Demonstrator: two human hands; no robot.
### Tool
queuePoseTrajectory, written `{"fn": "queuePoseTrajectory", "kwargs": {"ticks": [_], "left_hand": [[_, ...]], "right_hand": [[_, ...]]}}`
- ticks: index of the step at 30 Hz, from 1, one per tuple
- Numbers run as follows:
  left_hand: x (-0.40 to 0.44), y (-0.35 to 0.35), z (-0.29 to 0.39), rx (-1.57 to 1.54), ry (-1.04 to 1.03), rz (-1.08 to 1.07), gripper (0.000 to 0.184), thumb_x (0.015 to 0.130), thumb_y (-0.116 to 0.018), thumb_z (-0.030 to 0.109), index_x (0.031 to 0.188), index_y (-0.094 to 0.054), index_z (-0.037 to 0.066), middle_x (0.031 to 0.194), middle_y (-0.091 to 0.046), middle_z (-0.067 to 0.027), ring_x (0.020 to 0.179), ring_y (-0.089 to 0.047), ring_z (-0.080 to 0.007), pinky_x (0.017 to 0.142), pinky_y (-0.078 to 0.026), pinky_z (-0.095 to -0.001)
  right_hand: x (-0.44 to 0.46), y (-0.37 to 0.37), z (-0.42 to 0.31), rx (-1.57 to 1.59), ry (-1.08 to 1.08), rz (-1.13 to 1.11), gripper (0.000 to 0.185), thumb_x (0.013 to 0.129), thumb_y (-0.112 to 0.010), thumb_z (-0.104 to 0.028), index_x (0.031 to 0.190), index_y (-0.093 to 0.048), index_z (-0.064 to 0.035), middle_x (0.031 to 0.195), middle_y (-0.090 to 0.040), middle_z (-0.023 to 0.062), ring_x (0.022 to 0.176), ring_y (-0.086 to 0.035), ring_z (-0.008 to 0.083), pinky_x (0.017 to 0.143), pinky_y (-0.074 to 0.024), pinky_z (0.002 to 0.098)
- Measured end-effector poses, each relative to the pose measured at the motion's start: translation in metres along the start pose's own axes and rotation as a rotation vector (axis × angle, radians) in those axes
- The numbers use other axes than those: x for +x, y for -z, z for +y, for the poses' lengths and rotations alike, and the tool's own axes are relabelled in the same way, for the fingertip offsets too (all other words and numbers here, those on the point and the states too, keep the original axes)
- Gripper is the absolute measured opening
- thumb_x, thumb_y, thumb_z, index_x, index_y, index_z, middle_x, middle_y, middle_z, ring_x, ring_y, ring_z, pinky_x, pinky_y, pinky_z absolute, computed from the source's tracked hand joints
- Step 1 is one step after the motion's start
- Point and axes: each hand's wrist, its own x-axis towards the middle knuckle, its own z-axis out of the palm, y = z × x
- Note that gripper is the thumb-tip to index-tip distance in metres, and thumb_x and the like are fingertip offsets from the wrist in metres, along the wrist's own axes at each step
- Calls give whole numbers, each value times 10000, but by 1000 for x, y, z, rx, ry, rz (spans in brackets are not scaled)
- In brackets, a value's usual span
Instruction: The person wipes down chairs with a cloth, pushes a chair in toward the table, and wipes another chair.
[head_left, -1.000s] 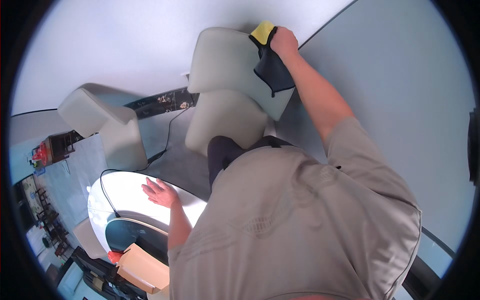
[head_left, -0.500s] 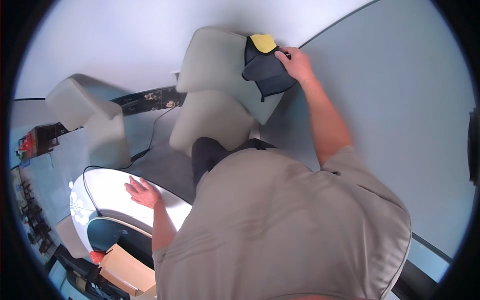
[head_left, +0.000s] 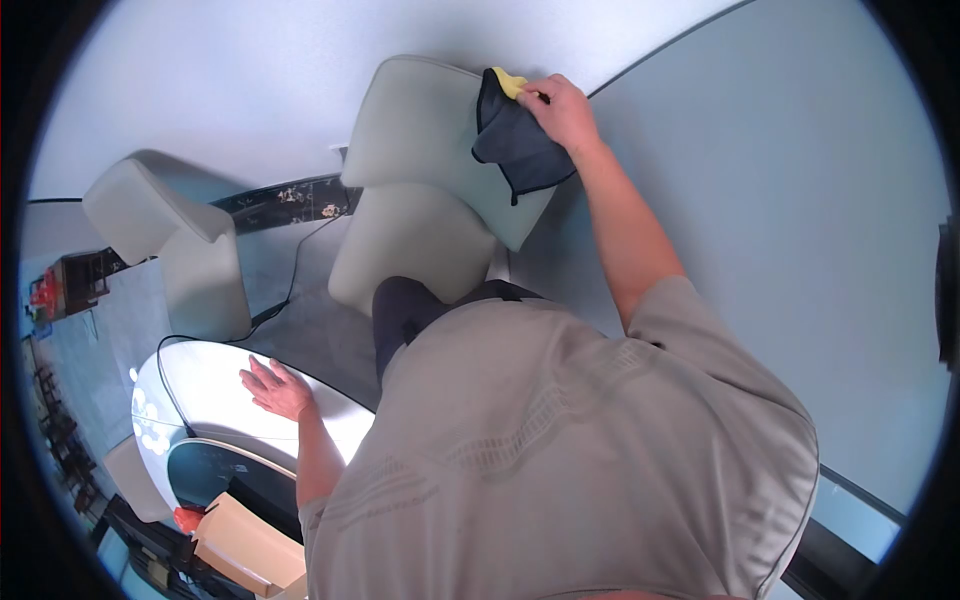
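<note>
A dark grey cloth point(head_left: 522, 150) with black edging and a yellow side lies draped over the backrest of a pale chair point(head_left: 410, 120). My right hand point(head_left: 560, 108) pinches the cloth near its yellow part, at the top of the backrest. Lower left, my left hand point(head_left: 274, 389) rests on a white table point(head_left: 205, 385) with its fingers spread and nothing in it.
Another pale chair point(head_left: 205, 250) stands at the left. A black cable point(head_left: 292, 275) runs over the floor to the table. Near the table are a dark oval surface point(head_left: 215, 470), an open cardboard box point(head_left: 245, 545) and a red item point(head_left: 187, 519). A grey panel point(head_left: 760, 200) rises at the right.
The cloth, bunched in my right hand earlier, now lies spread over the backrest, and my right hand has moved to its yellow part. My left hand keeps its place on the table while the view shifts.
</note>
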Motion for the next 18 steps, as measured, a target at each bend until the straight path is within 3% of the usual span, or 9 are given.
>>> {"fn": "queuePoseTrajectory", "kwargs": {"ticks": [4, 5, 7, 8, 9, 11, 12, 15, 18], "left_hand": [[1, 3, 0, 5, 1, -14, 626, 1076, -272, 607, 1588, -408, 274, 1688, -269, -130, 1580, -212, -291, 1261, -140, -551], [0, 2, 0, -5, 0, -15, 626, 1075, -275, 608, 1590, -406, 276, 1690, -266, -130, 1581, -209, -292, 1262, -139, -551], [1, 0, -1, -2, -2, -14, 627, 1074, -277, 609, 1590, -405, 277, 1691, -264, -131, 1581, -209, -292, 1262, -138, -550], [1, -1, -1, 1, 0, -10, 629, 1073, -278, 611, 1591, -404, 278, 1692, -261, -132, 1582, -209, -293, 1263, -137, -549], [1, -1, -1, -2, 1, -10, 629, 1073, -278, 611, 1591, -404, 278, 1692, -261, -132, 1582, -209, -293, 1263, -137, -549], [0, -1, -2, -11, -9, 1, 633, 1071, -278, 617, 1592, -403, 279, 1693, -260, -133, 1581, -213, -290, 1265, -135, -549], [0, 0, -1, -10, -5, 1, 633, 1071, -278, 617, 1592, -403, 279, 1693, -260, -133, 1581, -213, -290, 1265, -135, -549], [0, 1, -1, -15, -15, -1, 638, 1071, -273, 623, 1590, -406, 278, 1690, -267, -134, 1578, -220, -292, 1265, -137, -550], [1, 0, -3, -5, -14, 4, 636, 1070, -275, 623, 1590, -406, 282, 1687, -273, -135, 1576, -226, -295, 1263, -142, -554]], "right_hand": [[33, 9, -5, 199, -215, 36, 400, 896, -757, -280, 1251, -704, -103, 1014, -739, 151, 975, -706, 344, 888, -564, 409], [37, 5, -1, 197, -217, 36, 400, 896, -757, -280, 1251, -704, -103, 1014, -739, 151, 975, -706, 344, 888, -564, 409], [44, -3, 0, 362, -73, 283, 389, 903, -748, -255, 1238, -700, -63, 1083, -722, 175, 1014, -692, 359, 897, -552, 423], [39, -4, 2, 29, 98, 364, 361, 886, -755, -210, 1207, -698, -55, 1156, -695, 170, 1058, -665, 353, 907, -535, 433], [33, -3, -2, 28, 101, 365, 361, 886, -755, -210, 1207, -698, -55, 1156, -695, 170, 1058, -665, 353, 907, -535, 433], [19, -5, -16, -159, 346, 313, 344, 856, -769, -187, 1176, -694, -86, 1177, -670, 148, 1075, -632, 341, 928, -512, 445], [10, -8, -27, -105, 419, 280, 334, 824, -786, -178, 1137, -689, -111, 1063, -647, 121, 1019, -618, 327, 897, -493, 441], [-12, -26, -41, -215, 457, 97, 326, 817, -795, -185, 1121, -694, -128, 1005, -611, 103, 981, -614, 302, 874, -473, 433], [-7, -42, -30, -390, 458, 74, 278, 803, -793, -197, 1064, -707, -152, 977, -595, 70, 961, -614, 273, 838, -454, 442]]}}
